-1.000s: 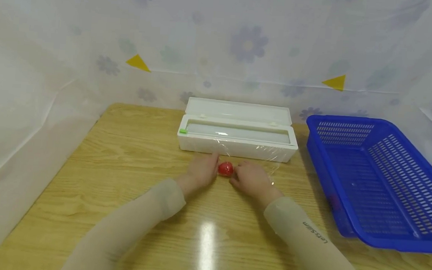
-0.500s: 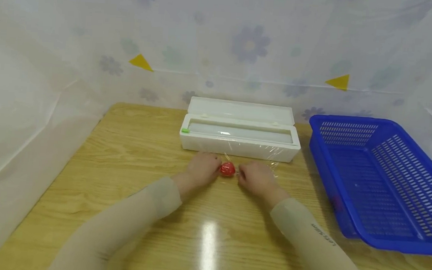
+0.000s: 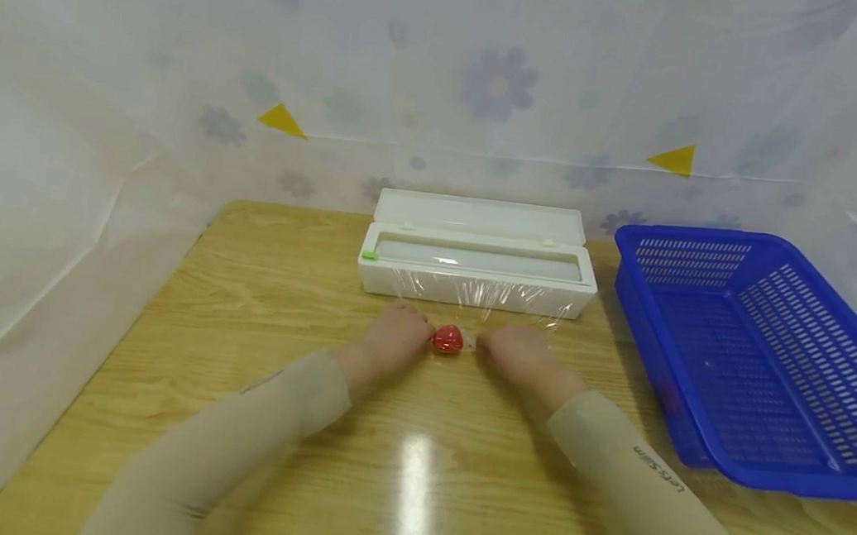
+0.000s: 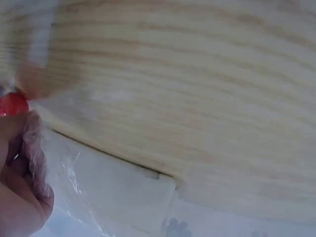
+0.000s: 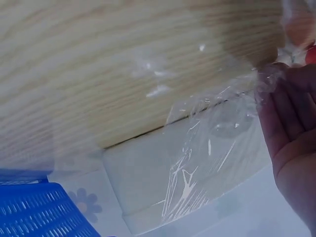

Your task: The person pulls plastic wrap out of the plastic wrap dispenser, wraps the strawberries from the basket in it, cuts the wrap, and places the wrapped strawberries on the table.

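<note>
Clear plastic film (image 5: 187,182) hung in shiny creases over the front of the white cling-film dispenser (image 3: 475,239) and ran down toward my hands; just in front of that dispenser, on the wood-grain table (image 3: 246,321), lay a small red rounded item (image 3: 447,340), wrapped in film, between my two hands; I could not tell what it was. My left hand (image 3: 394,335), in front of the dispenser's left half, pinched crumpled film right beside the red item; my right hand (image 3: 518,355), in front of the dispenser's right half, gripped gathered film on the other side, a short stretch of clear plastic showing between it and the red item. The dispenser's lid (image 3: 480,216) stood tipped back behind its body; a pale roll (image 3: 477,262) lay in its slot, with a green tab (image 3: 370,255) at the left end; right of the dispenser stood a blue slotted plastic basket (image 3: 727,367), reaching nearer to me; behind the dispenser hung a pale flowered curtain (image 3: 412,76) bearing yellow triangles (image 3: 282,120).
</note>
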Available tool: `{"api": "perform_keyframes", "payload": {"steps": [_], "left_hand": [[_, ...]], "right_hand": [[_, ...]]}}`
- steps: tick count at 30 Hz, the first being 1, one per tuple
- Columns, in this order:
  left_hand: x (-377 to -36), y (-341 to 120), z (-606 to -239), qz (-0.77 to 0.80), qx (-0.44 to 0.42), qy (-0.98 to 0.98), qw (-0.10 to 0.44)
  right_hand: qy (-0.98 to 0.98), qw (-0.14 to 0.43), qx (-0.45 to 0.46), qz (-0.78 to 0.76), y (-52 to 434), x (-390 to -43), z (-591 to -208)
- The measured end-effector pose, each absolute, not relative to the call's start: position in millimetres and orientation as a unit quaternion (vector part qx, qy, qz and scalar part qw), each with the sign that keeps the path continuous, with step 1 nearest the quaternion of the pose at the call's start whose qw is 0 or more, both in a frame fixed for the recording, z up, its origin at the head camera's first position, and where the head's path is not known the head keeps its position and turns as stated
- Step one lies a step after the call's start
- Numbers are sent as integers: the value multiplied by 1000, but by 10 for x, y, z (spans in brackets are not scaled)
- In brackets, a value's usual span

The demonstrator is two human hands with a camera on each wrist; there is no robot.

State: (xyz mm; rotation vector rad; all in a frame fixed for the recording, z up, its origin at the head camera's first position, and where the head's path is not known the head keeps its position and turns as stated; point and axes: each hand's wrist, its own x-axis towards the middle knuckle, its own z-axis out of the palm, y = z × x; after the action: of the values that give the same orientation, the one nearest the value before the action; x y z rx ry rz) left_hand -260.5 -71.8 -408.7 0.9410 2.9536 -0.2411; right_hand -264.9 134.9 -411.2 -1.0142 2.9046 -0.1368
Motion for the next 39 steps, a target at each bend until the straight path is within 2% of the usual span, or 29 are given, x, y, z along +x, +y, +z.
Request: {"api": "perform_keyframes", "payload": {"steps": [10,13,20,25,32,39], "left_hand": [[-2620,-701,-4031,-83,318,943,44],[-2640,-743,-4076,-17,317,947,50],[-2715,-954,-4171,165,292,935,117],[-2739,-1024,-4170,183,314,923,127],[-2711,-1087,-4169,155,336,923,104],[-2669,-1134,-4178,133,344,926,86]], "right_hand": [[939,38,-340,-39,1354,-2631,-4083],[936,57,-338,-73,1405,-2640,-4101],[911,83,-360,-185,1672,-2689,-4189],[896,65,-392,-196,1808,-2630,-4251],[905,43,-371,-205,1883,-2486,-4312],[899,-19,-401,-176,1879,-2491,-4307]]}}
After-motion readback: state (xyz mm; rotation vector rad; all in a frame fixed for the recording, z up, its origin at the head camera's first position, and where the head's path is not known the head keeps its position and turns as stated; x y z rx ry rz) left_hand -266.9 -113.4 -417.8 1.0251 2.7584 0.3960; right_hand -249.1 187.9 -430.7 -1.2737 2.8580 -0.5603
